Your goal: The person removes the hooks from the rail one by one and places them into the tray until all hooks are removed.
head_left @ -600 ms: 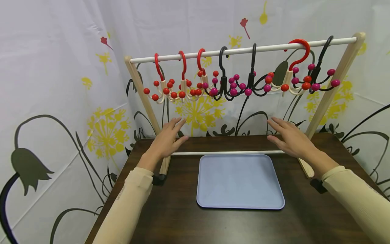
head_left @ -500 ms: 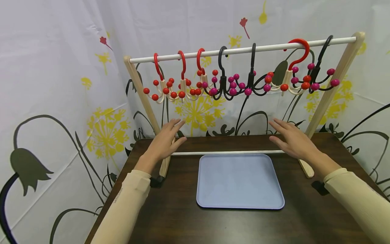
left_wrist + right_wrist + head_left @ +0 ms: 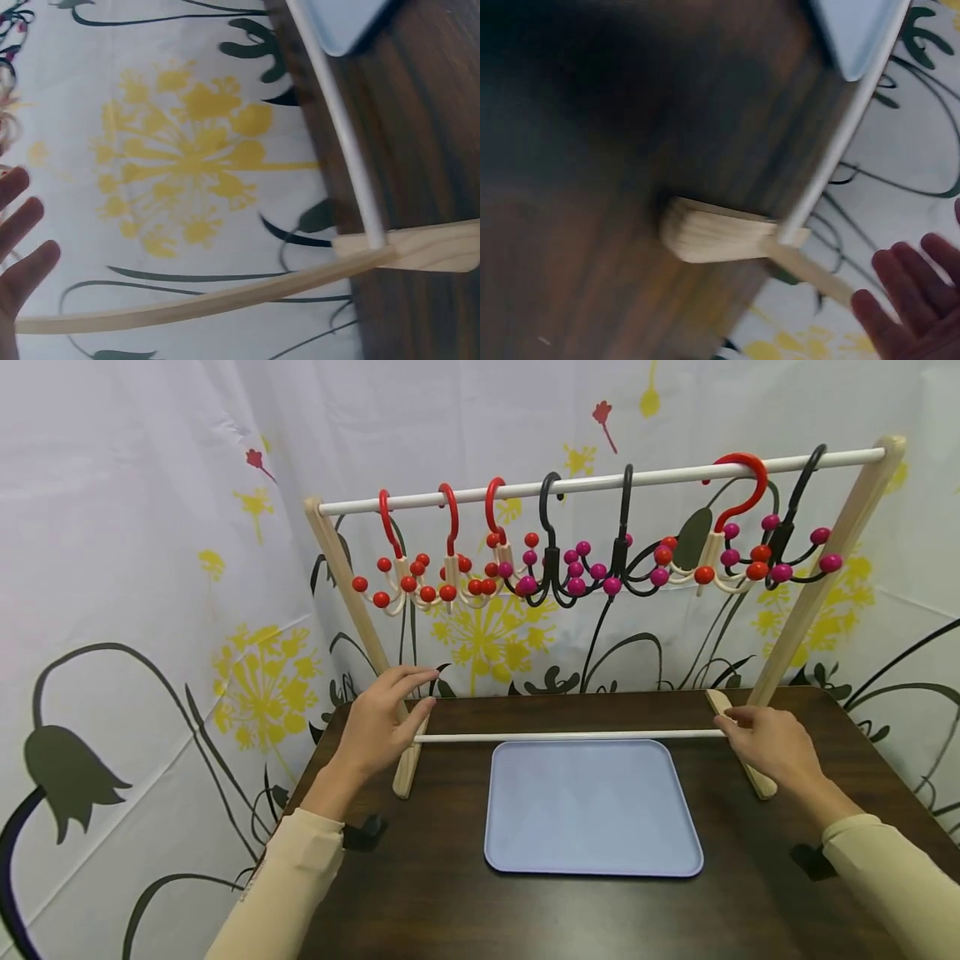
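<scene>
My left hand (image 3: 375, 727) hovers in front of the rack's left wooden post (image 3: 350, 585), fingers loosely extended and holding nothing. Near the foot of the right post (image 3: 801, 622) is my right hand (image 3: 776, 747), with its fingers a little bent. In the right wrist view that hand (image 3: 919, 304) shows relaxed fingers with nothing in them. Several multi-arm hook hangers hang from the white top rail (image 3: 592, 486). Some have red hooks (image 3: 453, 522), cream arms and red ball tips; others are black hangers (image 3: 551, 560) with magenta balls.
A pale blue tray (image 3: 588, 810) lies on the dark wooden table (image 3: 585, 918). Behind it runs the rack's white lower bar (image 3: 570, 737), between the wooden feet (image 3: 759, 783). A flower-printed curtain (image 3: 150, 568) hangs at the back.
Both hands have dropped lower and drawn back toward the person. The left has shifted left and the right has shifted right, with its fingers more bent. Hangers and tray stay in place.
</scene>
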A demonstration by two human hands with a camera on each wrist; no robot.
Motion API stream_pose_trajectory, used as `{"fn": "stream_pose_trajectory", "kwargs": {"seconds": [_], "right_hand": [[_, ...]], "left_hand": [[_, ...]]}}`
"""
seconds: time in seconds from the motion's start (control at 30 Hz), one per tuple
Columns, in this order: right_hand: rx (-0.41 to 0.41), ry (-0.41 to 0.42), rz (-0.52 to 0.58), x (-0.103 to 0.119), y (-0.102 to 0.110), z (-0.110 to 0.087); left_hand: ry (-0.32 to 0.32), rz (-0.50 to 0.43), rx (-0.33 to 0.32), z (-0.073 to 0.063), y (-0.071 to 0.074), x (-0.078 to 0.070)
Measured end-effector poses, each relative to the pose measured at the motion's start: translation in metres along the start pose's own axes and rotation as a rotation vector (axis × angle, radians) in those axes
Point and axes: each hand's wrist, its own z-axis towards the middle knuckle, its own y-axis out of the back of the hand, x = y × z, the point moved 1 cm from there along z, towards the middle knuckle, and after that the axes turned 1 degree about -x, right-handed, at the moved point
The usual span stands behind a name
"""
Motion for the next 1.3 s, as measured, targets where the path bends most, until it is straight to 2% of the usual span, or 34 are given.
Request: {"fn": "stream_pose_trajectory", "kwargs": {"seconds": [0.13, 0.2, 0.27, 0.33, 0.4, 0.47, 0.63, 0.73, 0.9, 1.1, 1.17, 1.3], "right_hand": [[0.011, -0.185, 0.018, -0.022, -0.005, -0.003], [0.005, -0.259, 0.033, -0.031, -0.008, -0.002], [-0.012, -0.312, 0.054, -0.038, -0.012, -0.001], [-0.035, -0.338, 0.074, -0.043, -0.015, 0.002], [-0.049, -0.350, 0.105, -0.047, -0.018, 0.005], [-0.060, -0.357, 0.147, -0.050, -0.022, 0.009], [-0.074, -0.395, 0.250, -0.056, -0.031, 0.018], [-0.080, -0.415, 0.276, -0.058, -0.039, 0.019], [-0.120, -0.476, 0.294, -0.058, -0.047, 0.016], [-0.130, -0.513, 0.298, -0.057, -0.048, 0.019], [-0.115, -0.498, 0.290, -0.057, -0.047, 0.021], [-0.078, -0.463, 0.277, -0.058, -0.042, 0.022]], "left_hand": [[-0.019, -0.071, -0.253, 0.017, 0.021, -0.009], [-0.002, -0.095, -0.357, 0.030, 0.032, -0.013], [0.036, -0.099, -0.427, 0.044, 0.043, -0.016], [0.074, -0.072, -0.449, 0.059, 0.052, -0.018], [0.121, -0.035, -0.429, 0.075, 0.059, -0.017], [0.168, -0.017, -0.380, 0.089, 0.063, -0.014], [0.345, -0.070, -0.265, 0.119, 0.069, -0.001], [0.413, -0.076, -0.217, 0.130, 0.069, 0.006], [0.450, -0.066, -0.145, 0.142, 0.062, 0.012], [0.489, -0.138, -0.073, 0.147, 0.053, 0.020], [0.501, -0.146, -0.072, 0.147, 0.050, 0.021], [0.513, -0.143, -0.118, 0.145, 0.045, 0.022]]}}
